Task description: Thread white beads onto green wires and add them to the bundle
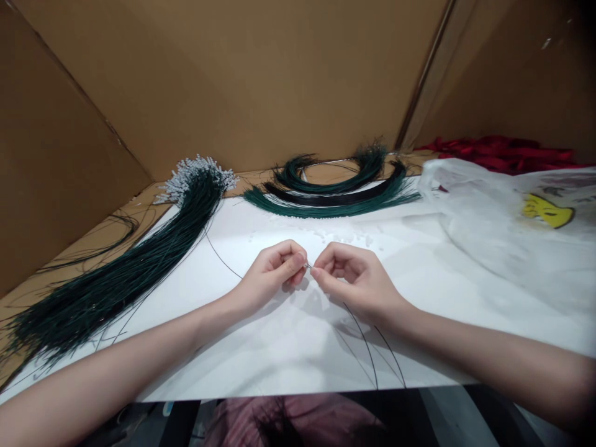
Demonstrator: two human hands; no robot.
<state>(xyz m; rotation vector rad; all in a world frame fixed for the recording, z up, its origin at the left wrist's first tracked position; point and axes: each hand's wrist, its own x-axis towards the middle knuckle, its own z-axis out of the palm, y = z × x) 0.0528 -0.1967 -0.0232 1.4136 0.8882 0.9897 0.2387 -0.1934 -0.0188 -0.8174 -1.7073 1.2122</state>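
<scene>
My left hand [274, 270] and my right hand [356, 273] meet above the middle of the white sheet, fingertips almost touching. Both are closed in a pinch on a thin dark wire [308, 266]; a short bit of it shows between them. Two dark strands [371, 347] come out below my right hand and run past the sheet's front edge. Whether they belong to the pinched piece is hidden by the fingers. Left of my hands lies a thick bundle of dark green wires [135, 261], with small whitish beads [198, 177] clustered at its far end.
Curved bundles of green and black wires [335, 202] lie at the back, with small white pieces [349, 239] scattered before them. A clear plastic bag [503, 217] with a yellow print covers the right side; red fabric [503, 152] is behind it. Cardboard walls [242, 81] surround the white sheet [223, 360].
</scene>
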